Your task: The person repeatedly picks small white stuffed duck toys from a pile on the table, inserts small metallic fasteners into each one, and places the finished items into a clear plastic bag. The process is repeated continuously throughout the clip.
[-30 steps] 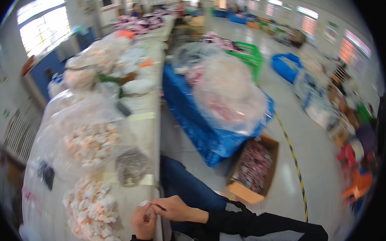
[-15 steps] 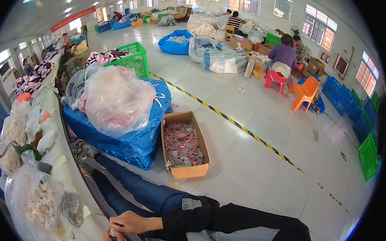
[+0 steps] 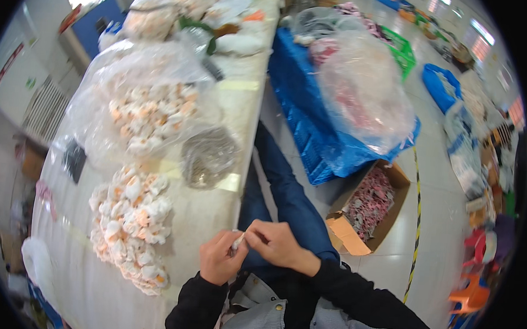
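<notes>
Both my hands meet just off the table's right edge, above my lap. Between the fingers of my left hand (image 3: pixel 220 259) a small white plush piece (image 3: pixel 237 241) shows, mostly covered by the fingers. My right hand (image 3: pixel 276 245) is closed in a pinch against that same piece; its fingertips hide whatever detail lies there. To the left of my hands a heap of white and orange plush pieces (image 3: pixel 134 223) is spread on the table (image 3: pixel 198 220). Beyond the heap, a large clear plastic bag (image 3: pixel 94 102) contains more of them. A smaller clear bag (image 3: pixel 209 156) with small dull contents lies beside it.
A cardboard box (image 3: pixel 348 235) of pink and grey scraps stands on the floor to the right. Behind it are a blue-covered stack (image 3: pixel 302 107) and a big clear bag (image 3: pixel 368 92). An orange chair (image 3: pixel 470 294) is at far right. A dark packet (image 3: pixel 73 160) lies on the table.
The view has swung left and down, bringing the table and the plush heap into sight. My hands stay together on the small piece and now show more fully.
</notes>
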Demonstrator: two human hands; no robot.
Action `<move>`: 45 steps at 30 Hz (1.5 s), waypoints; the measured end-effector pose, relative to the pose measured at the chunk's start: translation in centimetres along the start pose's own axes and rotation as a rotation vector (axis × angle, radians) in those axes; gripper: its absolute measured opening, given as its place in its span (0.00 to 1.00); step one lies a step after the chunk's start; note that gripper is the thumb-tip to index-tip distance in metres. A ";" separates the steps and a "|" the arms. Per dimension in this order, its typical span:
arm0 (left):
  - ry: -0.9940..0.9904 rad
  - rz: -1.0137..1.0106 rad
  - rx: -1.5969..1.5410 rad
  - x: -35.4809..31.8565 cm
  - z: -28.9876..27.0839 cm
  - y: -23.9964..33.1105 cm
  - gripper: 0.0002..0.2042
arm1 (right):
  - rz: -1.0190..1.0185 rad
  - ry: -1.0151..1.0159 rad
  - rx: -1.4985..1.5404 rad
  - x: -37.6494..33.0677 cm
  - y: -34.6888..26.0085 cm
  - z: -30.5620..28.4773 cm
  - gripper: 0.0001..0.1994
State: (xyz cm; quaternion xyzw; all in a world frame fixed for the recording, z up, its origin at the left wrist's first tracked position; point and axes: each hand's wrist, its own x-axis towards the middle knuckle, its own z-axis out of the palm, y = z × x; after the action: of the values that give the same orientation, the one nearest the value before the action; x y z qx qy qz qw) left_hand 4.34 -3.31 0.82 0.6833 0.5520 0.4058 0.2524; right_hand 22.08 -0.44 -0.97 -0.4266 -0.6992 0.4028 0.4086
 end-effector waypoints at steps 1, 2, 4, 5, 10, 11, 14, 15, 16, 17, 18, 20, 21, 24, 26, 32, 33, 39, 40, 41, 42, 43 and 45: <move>0.027 -0.023 0.018 0.3 -0.6 -0.4 0.07 | -0.076 -0.052 -0.038 1.7 -0.1 -0.1 0.07; 0.069 -0.060 -0.027 0.7 -0.9 -1.1 0.07 | -0.110 -0.035 -0.064 3.4 0.1 -0.1 0.07; 0.129 -0.119 -0.030 1.9 -1.5 -2.2 0.07 | -0.198 0.021 -0.108 7.4 0.2 -0.1 0.07; 0.159 -0.147 -0.030 2.6 -1.8 -2.8 0.07 | -0.275 0.068 -0.193 9.2 0.6 0.1 0.06; 0.270 -0.276 -0.069 3.6 -2.2 -5.3 0.07 | -0.335 -0.033 -0.458 15.7 1.9 2.4 0.03; 0.276 -0.315 -0.113 2.7 -2.2 -6.2 0.07 | -0.376 -0.033 -0.491 17.0 1.9 2.7 0.04; 0.258 -0.325 -0.162 2.8 -2.4 -5.9 0.07 | -0.375 -0.075 -0.574 17.5 2.6 3.6 0.08; 0.249 -0.333 -0.168 3.1 -2.7 -5.8 0.08 | -0.390 -0.072 -0.587 18.0 2.6 3.8 0.08; 0.239 -0.341 -0.175 3.3 -2.8 -5.9 0.08 | -0.405 -0.068 -0.599 18.3 2.6 3.9 0.09; 0.249 -0.332 -0.183 3.3 -2.9 -6.1 0.08 | -0.420 -0.063 -0.612 18.5 2.6 4.0 0.09; 0.261 -0.326 -0.195 3.1 -2.9 -6.1 0.08 | -0.432 -0.080 -0.614 18.8 2.6 4.0 0.10; 0.289 -0.337 -0.219 3.0 -2.7 -6.1 0.08 | -0.424 -0.096 -0.626 19.2 2.3 4.2 0.10; 0.303 -0.347 -0.221 3.6 -2.8 -6.2 0.08 | -0.422 -0.093 -0.625 19.5 2.0 4.4 0.10; 0.320 -0.375 -0.210 3.2 -2.9 -6.0 0.07 | -0.410 -0.094 -0.641 19.0 2.7 5.2 0.08; 0.335 -0.355 -0.213 3.3 -2.8 -6.1 0.07 | -0.420 -0.097 -0.663 19.2 3.0 5.3 0.07; 0.359 -0.341 -0.246 2.9 -2.7 -6.0 0.06 | -0.492 -0.088 -0.589 20.0 4.8 5.1 0.04; 0.358 -0.332 -0.238 3.0 -2.8 -6.0 0.06 | -0.486 -0.086 -0.560 20.3 4.7 4.8 0.04; 0.378 -0.354 -0.261 2.6 -2.8 -6.0 0.07 | -0.279 -0.107 -0.274 18.5 1.4 3.5 0.05; 0.377 -0.362 -0.287 2.5 -2.7 -6.1 0.07 | -0.155 -0.142 -0.154 17.5 0.5 3.4 0.06; 0.376 -0.371 -0.314 2.5 -2.7 -6.1 0.06 | 0.040 -0.205 0.045 16.4 -0.3 3.2 0.06; 0.376 -0.381 -0.341 2.2 -2.6 -6.1 0.06 | 0.238 -0.264 0.244 15.2 -1.0 3.1 0.07; 0.369 -0.380 -0.341 2.1 -2.6 -5.8 0.06 | 0.442 -0.318 0.446 14.0 -1.3 3.1 0.08; 0.358 -0.371 -0.337 2.3 -2.7 -5.3 0.06 | 0.479 -0.373 0.574 12.4 -0.7 3.0 0.10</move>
State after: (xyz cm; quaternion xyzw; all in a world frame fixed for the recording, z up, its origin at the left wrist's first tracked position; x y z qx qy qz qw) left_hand -0.69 0.04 -1.25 0.4369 0.6281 0.5525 0.3307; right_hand 15.39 10.18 1.42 -0.3659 -0.5015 0.7353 0.2721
